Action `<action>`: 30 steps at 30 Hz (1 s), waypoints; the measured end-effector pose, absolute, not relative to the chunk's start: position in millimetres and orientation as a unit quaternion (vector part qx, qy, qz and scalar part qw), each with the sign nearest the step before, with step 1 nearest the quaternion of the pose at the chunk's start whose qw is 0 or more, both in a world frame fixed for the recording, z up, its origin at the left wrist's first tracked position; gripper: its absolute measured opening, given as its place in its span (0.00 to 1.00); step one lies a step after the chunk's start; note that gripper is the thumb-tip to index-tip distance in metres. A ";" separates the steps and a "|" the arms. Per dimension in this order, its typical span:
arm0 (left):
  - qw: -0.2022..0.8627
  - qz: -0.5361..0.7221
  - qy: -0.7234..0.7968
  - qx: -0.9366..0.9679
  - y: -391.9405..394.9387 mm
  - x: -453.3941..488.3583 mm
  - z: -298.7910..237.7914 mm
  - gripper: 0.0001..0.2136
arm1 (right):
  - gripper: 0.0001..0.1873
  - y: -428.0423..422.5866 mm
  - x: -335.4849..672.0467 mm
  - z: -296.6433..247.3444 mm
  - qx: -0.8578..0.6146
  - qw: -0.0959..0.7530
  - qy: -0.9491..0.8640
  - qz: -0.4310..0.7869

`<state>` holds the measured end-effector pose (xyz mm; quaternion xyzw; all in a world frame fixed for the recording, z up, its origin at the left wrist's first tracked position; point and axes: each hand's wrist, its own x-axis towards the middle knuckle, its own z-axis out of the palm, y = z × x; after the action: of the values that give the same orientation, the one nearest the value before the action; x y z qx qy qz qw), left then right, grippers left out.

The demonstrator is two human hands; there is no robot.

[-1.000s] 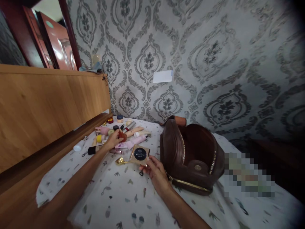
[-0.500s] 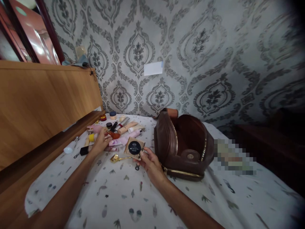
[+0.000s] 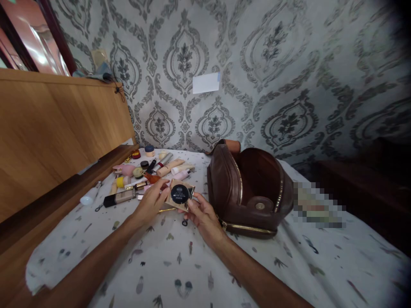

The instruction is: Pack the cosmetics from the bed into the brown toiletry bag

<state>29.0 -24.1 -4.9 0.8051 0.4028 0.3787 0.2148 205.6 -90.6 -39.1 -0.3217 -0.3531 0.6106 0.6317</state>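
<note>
In the head view my right hand [image 3: 205,220] grips a square gold compact [image 3: 180,194] by its right edge. A round black label with pale print faces up on it. My left hand [image 3: 150,201] is at the compact's left edge, fingers stretched out and apart; whether they touch it I cannot tell. Under the compact shows a thin gold handle [image 3: 167,210], its other end hidden by my left hand. A small black loop [image 3: 184,222] hangs below my right fingers. Right of my hands stands a brown leather bag [image 3: 221,188], unzipped and gaping.
Cosmetics lie left and behind: a foundation bottle [image 3: 123,196], an orange teardrop-shaped item [image 3: 152,177], a beige tube [image 3: 170,167], a blue-lidded jar [image 3: 149,150] and a pale bottle [image 3: 90,194]. A wooden panel [image 3: 64,124] bounds the left; a patterned wall [image 3: 224,107] rises behind.
My left hand has left the orange item among the cosmetics and moved right and towards me, to the compact's left edge. My right hand still holds the compact. The view has shifted slightly.
</note>
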 end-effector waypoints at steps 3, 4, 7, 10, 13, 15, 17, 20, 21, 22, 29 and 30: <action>0.329 0.364 0.371 0.788 -24.3 32.8 -10.1 0.15 | 0.27 -90.1 205.5 -41.4 -0.317 0.636 -0.363 0.603; 0.366 0.362 0.358 0.779 -23.1 33.0 -11.6 0.16 | 0.27 -90.1 205.5 -42.3 -0.316 0.638 -0.369 0.598; 0.447 0.372 0.336 0.741 -18.4 32.4 -15.4 0.18 | 0.28 -89.6 205.9 -45.4 -0.319 0.645 -0.370 0.588; 0.472 0.385 0.319 0.726 -15.2 32.0 -18.7 0.19 | 0.31 -87.9 206.4 -49.0 -0.325 0.650 -0.343 0.595; 0.478 0.399 0.304 0.721 -14.6 32.6 -21.4 0.18 | 0.32 -86.3 207.2 -50.8 -0.321 0.660 -0.327 0.596; 0.478 0.405 0.302 0.718 -15.6 33.6 -22.2 0.18 | 0.32 -86.3 207.7 -49.9 -0.315 0.670 -0.320 0.591; 0.470 0.410 0.301 0.721 -17.4 34.9 -21.7 0.18 | 0.31 -87.0 208.1 -47.9 -0.316 0.677 -0.312 0.587; 0.455 0.411 0.297 0.732 -20.8 36.7 -19.5 0.16 | 0.30 -88.2 208.3 -45.1 -0.317 0.682 -0.302 0.586; 0.451 0.412 0.298 0.734 -21.8 37.1 -18.8 0.15 | 0.29 -88.4 208.4 -44.5 -0.313 0.684 -0.298 0.587; 0.447 0.413 0.299 0.735 -22.7 37.4 -18.3 0.15 | 0.28 -88.3 208.5 -44.2 -0.308 0.685 -0.294 0.591; 0.430 0.409 0.320 0.738 -23.3 36.3 -19.6 0.15 | 0.23 -86.0 209.7 -43.2 -0.270 0.692 -0.263 0.615; 0.423 0.408 0.324 0.741 -22.9 36.0 -20.3 0.14 | 0.23 -86.0 209.5 -43.2 -0.273 0.696 -0.264 0.610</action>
<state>36.0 -22.9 -20.3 0.7410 0.3244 0.4084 0.4230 209.5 -86.0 -43.2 -0.2730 -0.2642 0.6096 0.6958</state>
